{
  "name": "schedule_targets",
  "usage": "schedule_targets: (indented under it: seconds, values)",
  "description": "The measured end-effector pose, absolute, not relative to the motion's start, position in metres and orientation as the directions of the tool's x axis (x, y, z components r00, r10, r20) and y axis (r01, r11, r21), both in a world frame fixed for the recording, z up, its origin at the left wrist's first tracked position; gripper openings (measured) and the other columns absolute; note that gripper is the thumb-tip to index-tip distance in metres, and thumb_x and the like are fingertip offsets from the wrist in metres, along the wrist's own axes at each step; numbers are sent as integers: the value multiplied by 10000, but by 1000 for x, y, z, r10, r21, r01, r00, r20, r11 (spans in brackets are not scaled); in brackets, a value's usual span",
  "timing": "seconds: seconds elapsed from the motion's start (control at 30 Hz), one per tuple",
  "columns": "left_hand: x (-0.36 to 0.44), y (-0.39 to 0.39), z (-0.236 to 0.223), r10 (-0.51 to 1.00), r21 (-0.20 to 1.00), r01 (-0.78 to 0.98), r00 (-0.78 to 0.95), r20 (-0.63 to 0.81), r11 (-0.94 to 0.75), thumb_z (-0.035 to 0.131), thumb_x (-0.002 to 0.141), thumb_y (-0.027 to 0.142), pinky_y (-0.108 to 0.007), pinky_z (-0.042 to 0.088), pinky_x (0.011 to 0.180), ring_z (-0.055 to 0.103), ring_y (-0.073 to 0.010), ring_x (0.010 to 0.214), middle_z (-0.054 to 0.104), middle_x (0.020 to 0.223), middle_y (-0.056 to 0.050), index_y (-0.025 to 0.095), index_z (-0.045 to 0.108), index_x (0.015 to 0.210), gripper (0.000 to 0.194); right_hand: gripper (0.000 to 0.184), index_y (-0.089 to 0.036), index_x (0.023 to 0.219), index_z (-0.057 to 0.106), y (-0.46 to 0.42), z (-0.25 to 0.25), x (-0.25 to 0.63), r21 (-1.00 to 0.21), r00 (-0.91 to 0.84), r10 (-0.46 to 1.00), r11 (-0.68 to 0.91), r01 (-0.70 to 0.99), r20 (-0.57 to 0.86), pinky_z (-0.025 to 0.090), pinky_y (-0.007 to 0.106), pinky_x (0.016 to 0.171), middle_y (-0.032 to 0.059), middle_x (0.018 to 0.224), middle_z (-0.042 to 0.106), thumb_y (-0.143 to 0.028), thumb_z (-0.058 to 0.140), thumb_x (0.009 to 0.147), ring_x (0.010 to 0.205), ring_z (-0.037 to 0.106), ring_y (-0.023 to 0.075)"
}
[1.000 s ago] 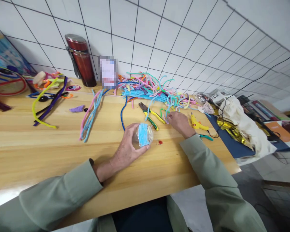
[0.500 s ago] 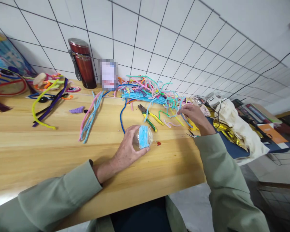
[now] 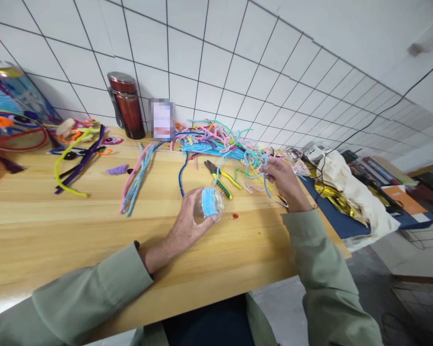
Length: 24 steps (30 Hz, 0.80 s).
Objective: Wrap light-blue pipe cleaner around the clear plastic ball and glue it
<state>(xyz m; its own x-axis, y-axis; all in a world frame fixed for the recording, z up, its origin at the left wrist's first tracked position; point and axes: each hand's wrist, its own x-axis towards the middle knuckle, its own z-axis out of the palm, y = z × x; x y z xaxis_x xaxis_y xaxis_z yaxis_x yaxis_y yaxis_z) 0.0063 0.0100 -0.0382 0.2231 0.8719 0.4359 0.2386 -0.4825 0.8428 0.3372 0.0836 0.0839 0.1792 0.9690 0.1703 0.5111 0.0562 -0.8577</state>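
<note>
My left hand (image 3: 186,218) is wrapped round a clear plastic container (image 3: 219,205), which has a band of light blue pipe cleaner (image 3: 210,202) on its side. Its exact shape is partly hidden by my fingers. Farther right, my right hand (image 3: 284,179) pinches a light blue pipe cleaner (image 3: 267,186) that hangs down past the fingertips. Just left of those fingers lies a tangle of coloured pipe cleaners (image 3: 223,137). Pliers (image 3: 223,181) with yellow and green handles rest between my hands, and the tips of a small metal tool (image 3: 282,202) show near my right wrist.
A dark red thermos (image 3: 129,108) stands by the tiled wall. Pink and blue pipe cleaners (image 3: 139,178) and yellow and purple ones (image 3: 72,168) lie at left, near a decorated can (image 3: 18,91). White cloth (image 3: 350,185) and gold foil (image 3: 335,202) are at right.
My right hand has moved slightly left, and the light blue pipe cleaner in it now hangs more plainly in view. My left hand still holds the clear container. The camera view has shifted a little.
</note>
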Motion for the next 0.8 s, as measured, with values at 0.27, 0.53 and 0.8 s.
schedule_targets:
  seconds: [0.27, 0.53, 0.8]
  values:
    - [2, 7, -40, 862, 842, 196, 192, 469, -502, 678, 1027, 492, -618, 406, 1308, 480, -341, 1546, 501, 1593, -156, 271, 407, 1582, 656, 181, -226, 758, 714, 79, 67, 344, -725, 189, 939, 85, 684, 289, 497, 361, 822, 36, 851, 744, -403, 680, 736, 842, 644, 227]
    - [-3, 6, -37, 878, 862, 173, 141, 457, -477, 536, 1105, 505, -626, 345, 1340, 449, -310, 1567, 513, 1604, -141, 266, 450, 1555, 517, 135, -236, 753, 738, 79, 70, 331, -679, 186, 914, 121, 724, 361, 541, 409, 876, 56, 820, 760, -365, 698, 754, 877, 688, 266]
    - [-8, 1, -7, 817, 780, 247, 205, 538, -575, 590, 1101, 394, -548, 472, 1248, 572, -280, 1473, 616, 1524, -124, 280, 598, 1406, 326, 221, -229, 804, 707, 71, 68, 308, -947, 163, 961, 176, 269, 225, 468, 284, 617, 5, 704, 713, -433, 772, 748, 631, 597, 152]
